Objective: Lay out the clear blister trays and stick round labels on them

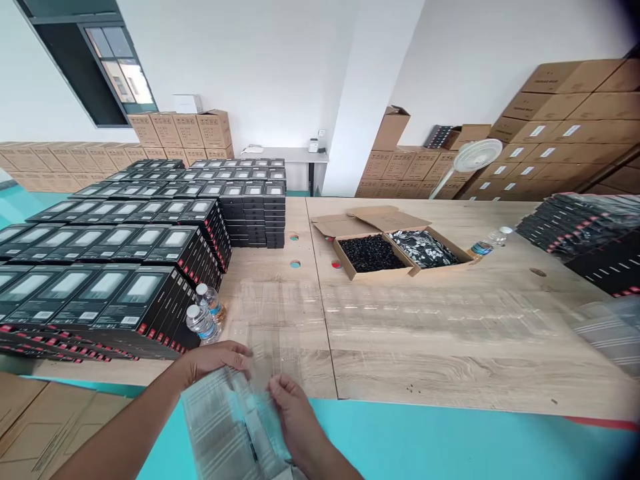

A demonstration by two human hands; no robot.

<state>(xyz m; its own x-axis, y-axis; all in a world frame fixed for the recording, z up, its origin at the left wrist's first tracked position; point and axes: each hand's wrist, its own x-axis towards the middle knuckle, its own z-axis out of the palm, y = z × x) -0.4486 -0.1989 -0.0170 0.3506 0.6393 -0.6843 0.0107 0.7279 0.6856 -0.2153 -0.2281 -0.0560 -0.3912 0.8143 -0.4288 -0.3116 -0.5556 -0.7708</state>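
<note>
A stack of thin clear plastic sheets [220,420] with ridged lines hangs in front of the near table edge, between my arms. My left hand [217,360] is closed on its upper end, the fingers bent over the top. My right hand [295,410] pinches the right side of the clear plastic between thumb and fingers. Beyond my hands, more clear plastic pieces [280,303] lie on the wooden table [400,380]. A long overlapping row of clear plastic pieces [430,310] extends to the right. Transparency makes their exact outlines hard to make out.
Stacked black product boxes [145,293] fill the left side, with two bottles [203,323] beside them. An open carton [373,257] holds small black parts, next to patterned packets [425,247]. Black flat packages [595,227] lie at right. A fan [477,155] stands behind.
</note>
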